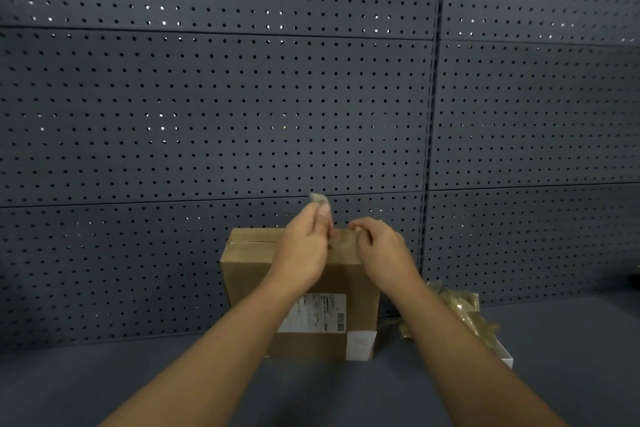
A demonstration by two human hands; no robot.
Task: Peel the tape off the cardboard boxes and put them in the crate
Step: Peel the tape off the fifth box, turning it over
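At frame centre, left hand (pixel 304 246) is pinching tape (pixel 319 199) off the box (pixel 304 288), right hand (pixel 377 246) is gripping its top edge; peeling is under way, crating is pending.

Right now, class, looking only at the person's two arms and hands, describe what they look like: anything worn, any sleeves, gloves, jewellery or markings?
Both forearms enter from the bottom edge and are bare: no sleeve shows anywhere in view. The left hand and right hand wear no gloves. No watch, bracelet or ring can be seen, and no markings show. The fingernails look short and unpainted.
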